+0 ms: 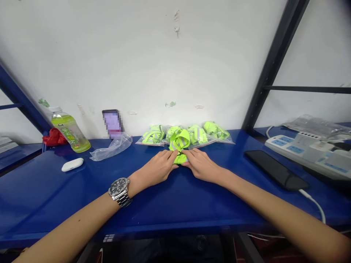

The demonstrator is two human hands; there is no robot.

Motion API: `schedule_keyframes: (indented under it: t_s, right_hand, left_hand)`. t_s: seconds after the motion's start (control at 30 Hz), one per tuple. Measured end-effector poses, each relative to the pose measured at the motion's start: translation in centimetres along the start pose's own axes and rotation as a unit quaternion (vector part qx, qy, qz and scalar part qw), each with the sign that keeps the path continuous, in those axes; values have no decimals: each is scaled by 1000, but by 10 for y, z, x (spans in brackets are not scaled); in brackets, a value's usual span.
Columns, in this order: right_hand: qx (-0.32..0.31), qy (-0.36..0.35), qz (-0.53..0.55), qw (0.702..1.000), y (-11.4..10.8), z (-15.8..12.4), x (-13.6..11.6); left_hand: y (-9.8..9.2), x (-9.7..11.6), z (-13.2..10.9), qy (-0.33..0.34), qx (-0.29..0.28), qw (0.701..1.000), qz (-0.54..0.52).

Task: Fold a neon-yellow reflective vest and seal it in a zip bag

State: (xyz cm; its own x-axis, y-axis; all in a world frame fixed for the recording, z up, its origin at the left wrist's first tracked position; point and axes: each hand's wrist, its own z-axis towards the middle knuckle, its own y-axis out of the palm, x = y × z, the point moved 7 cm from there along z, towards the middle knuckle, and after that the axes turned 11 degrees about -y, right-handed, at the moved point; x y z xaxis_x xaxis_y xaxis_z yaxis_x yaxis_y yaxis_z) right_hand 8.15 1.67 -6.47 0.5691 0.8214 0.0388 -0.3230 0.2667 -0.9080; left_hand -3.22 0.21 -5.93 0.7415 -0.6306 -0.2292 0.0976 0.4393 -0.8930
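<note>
Nearest, two bare forearms reach out over the glossy blue metal table (175, 204); the left wrist wears a silver steel wristwatch with a dark dial (119, 190). The left hand (156, 168) and the right hand (201, 166) lie palm-down in the middle of the table, fingertips meeting on a folded neon-green fabric strap with grey reflective stripes (180, 145). Both hands pinch and press its near end against the table, the fingers closed narrowly on the fabric, while its far loop stands up just beyond them. On the near right lies a flat black phone (275, 170) with a white cable. On the left rest a small white oval case (72, 164) and a crumpled clear plastic bag (111, 147). Farther back, against the white wall, a row of clear bags packed with neon-green straps (192, 133) sits just behind the held strap. Far left stands a tilted green drink bottle (70, 130); far right, a white power strip (307, 151).
</note>
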Motion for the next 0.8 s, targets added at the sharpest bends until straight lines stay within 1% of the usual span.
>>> schedule_keyframes:
  t_s: [0.1, 0.23, 0.3, 0.4, 0.53, 0.6, 0.67, 0.73, 0.8]
  right_hand:
    - [-3, 8, 27, 1000, -1, 2, 6]
    - [-3, 23, 47, 999, -4, 5, 8]
    - [5, 28, 49, 998, -5, 6, 6]
    - [16, 51, 67, 996, -5, 8, 5]
    - [37, 93, 122, 987, -2, 13, 11]
    - [45, 109, 140, 983, 1, 15, 15]
    - [51, 130, 122, 983, 3, 16, 19]
    - [61, 152, 75, 984, 3, 14, 20]
    - [91, 157, 33, 983, -3, 11, 16]
  left_hand:
    - [7, -9, 5, -28, 2, 1000, 4]
    - [12, -18, 10, -81, -23, 995, -54]
    - [12, -22, 11, -114, -40, 990, -77]
    - [6, -25, 12, -154, -50, 983, -86]
    - [3, -33, 15, -215, -101, 963, -129]
    - [4, -37, 20, -226, -124, 955, -150]
    - [7, -41, 26, -223, -140, 951, -162]
    - [14, -46, 31, -222, -161, 946, -174]
    - [20, -51, 35, -222, -183, 940, -182]
